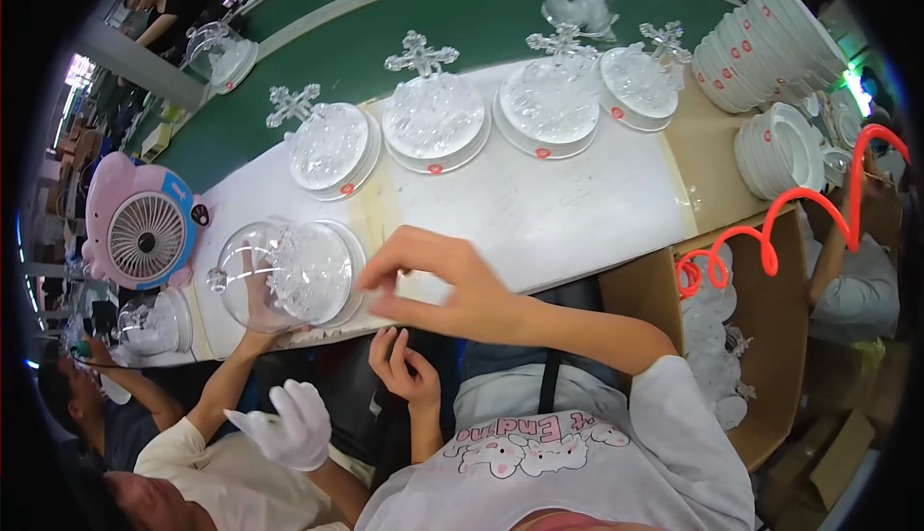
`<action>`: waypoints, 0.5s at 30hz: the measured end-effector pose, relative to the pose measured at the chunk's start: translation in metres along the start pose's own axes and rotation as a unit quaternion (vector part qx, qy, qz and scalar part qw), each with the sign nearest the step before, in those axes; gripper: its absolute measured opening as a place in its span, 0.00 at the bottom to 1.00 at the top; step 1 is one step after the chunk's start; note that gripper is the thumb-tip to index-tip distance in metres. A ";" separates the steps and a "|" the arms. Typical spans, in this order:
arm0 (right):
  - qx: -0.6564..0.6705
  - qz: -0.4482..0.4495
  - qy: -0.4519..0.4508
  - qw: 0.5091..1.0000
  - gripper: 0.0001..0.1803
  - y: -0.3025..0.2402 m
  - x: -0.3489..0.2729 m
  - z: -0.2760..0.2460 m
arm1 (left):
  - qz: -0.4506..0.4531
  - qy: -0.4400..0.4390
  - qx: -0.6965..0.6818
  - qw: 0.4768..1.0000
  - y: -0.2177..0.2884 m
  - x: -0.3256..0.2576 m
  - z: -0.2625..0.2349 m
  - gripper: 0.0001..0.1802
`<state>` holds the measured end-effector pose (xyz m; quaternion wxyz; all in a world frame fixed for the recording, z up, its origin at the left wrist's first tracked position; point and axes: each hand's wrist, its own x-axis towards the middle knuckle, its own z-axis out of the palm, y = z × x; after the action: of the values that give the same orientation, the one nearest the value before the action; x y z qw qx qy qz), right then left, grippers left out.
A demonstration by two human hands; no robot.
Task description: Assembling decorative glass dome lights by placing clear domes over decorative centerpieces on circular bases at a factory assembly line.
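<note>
While hovering just beside the right rim of the clear dome (279,276) at the left centre of the frame, near the front edge of the counter (539,204), the right hand (438,285) with its grip half spread, thumb and forefinger apart and apparently pinching nothing. Below it, under the counter edge, the left hand (404,367), grip loosely curled and empty. Could knock the dome off its white base if brought in too fast, with a co-worker's bare hand (258,314) already on the dome from below. Could also bump that hand, or push the whole piece over the near edge, given how close to the edge it sits. Less risk to the row of cross-topped domes (433,122) farther back, well apart from both hands. Hard to tell whether the dome is seated on its base or lifted: glare and clear plastic blur the seam. Possibly a small part between the right fingertips, but too small to make out. Hidden behind the dome, most of the co-worker's fingers. Cut off at the lower left, the arm behind the white glove (289,425).
</note>
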<state>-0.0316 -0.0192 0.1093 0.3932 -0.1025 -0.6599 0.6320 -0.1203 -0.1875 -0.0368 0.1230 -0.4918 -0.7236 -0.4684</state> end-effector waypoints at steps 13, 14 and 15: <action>-0.021 -0.117 -0.067 0.991 0.03 -0.178 -0.019 -0.064 | 0.048 0.014 -0.059 0.997 0.018 0.072 0.068 0.18; -0.055 -0.117 -0.101 0.987 0.03 -0.179 -0.012 -0.072 | 0.049 0.012 -0.054 0.997 0.018 0.071 0.068 0.18; -0.087 -0.116 -0.137 0.980 0.02 -0.179 -0.002 -0.081 | 0.049 0.011 -0.047 0.998 0.018 0.071 0.067 0.18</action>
<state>0.0869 0.0079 0.2630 0.3595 0.0283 -0.7673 0.5303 -0.1209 -0.0903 -0.0176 0.1304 -0.5271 -0.6744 -0.5003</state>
